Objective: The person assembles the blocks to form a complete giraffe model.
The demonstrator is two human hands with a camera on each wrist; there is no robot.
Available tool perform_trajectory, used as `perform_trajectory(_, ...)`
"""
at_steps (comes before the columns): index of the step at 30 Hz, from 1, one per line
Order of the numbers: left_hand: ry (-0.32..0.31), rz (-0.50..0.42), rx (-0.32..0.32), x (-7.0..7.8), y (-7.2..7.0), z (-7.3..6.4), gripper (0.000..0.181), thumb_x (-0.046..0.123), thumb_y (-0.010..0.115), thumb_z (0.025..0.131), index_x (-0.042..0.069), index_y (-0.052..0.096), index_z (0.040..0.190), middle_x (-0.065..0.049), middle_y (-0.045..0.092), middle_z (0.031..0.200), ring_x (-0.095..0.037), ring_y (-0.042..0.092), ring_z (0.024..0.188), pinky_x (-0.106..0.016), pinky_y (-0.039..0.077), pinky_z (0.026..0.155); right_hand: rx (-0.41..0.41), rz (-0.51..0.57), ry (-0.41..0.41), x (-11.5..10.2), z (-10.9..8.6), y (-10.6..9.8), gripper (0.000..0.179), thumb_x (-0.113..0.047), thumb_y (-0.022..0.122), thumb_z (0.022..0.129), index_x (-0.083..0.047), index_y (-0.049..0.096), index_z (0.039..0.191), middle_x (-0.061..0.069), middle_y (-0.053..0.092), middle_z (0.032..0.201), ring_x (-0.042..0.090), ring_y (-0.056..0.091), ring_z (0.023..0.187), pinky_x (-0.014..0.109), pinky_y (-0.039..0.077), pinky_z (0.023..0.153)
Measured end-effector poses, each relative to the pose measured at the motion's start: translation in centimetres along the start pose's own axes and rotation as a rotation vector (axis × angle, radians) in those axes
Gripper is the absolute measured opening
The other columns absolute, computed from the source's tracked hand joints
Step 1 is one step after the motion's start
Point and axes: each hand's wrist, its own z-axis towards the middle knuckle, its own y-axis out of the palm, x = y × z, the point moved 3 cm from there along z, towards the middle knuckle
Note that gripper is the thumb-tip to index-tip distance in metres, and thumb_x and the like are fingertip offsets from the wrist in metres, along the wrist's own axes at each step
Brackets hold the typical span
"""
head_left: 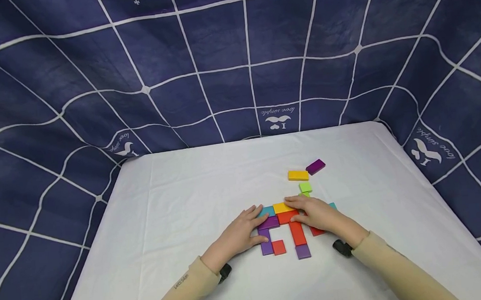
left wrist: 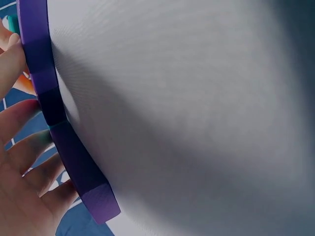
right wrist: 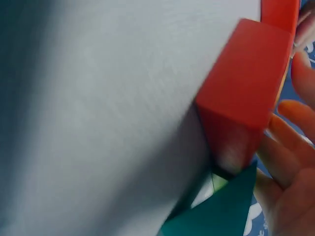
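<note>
Several flat coloured blocks lie against one another on the white cloth. My left hand [head_left: 242,230] rests at their left side, its extended fingers touching a blue block [head_left: 265,211] and a purple block [head_left: 270,222]. Its thumb lies on a violet block [head_left: 266,246]. Over the right side, my right hand [head_left: 316,213] touches a yellow block [head_left: 282,207] and a red block [head_left: 286,217], hiding part of the group. A long red block [head_left: 297,233] runs down to a violet square [head_left: 303,251]. In the right wrist view, loosely bent fingers sit beside a red block [right wrist: 246,73] and a teal piece [right wrist: 216,211].
Beyond the hands lie a yellow block [head_left: 298,176], a dark purple block [head_left: 316,166] and a green square [head_left: 305,187]. A small red square [head_left: 279,247] sits near the left thumb. The white-covered table [head_left: 184,187] meets a navy checked curtain [head_left: 223,43].
</note>
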Motion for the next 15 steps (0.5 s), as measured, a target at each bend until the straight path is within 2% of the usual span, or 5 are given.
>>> perform_trajectory(5,-0.002,-0.019,0.005,0.09,-0.08,-0.04,0.070,0.048,0.067,0.089,0.013,0.047,0.147,-0.011,0.033,0.160,-0.032,0.033,0.147,-0.048,0.034,0.117,0.064,-0.021,-0.006,0.04,0.19,0.17,0.050,-0.027,0.070,0.092,-0.007,0.060,0.136,0.009,0.059,0.140,0.030,0.056,0.127,0.049,0.050,0.102)
perform_trajectory(15,0.003,-0.042,0.004,0.08,-0.09,-0.16,0.070,0.046,0.067,0.090,0.012,0.047,0.148,-0.012,0.032,0.160,-0.033,0.032,0.147,-0.048,0.033,0.118,0.084,-0.016,0.043,-0.22,0.41,0.32,0.051,-0.031,0.074,0.088,-0.009,0.063,0.133,0.007,0.062,0.136,0.029,0.058,0.126,0.048,0.050,0.102)
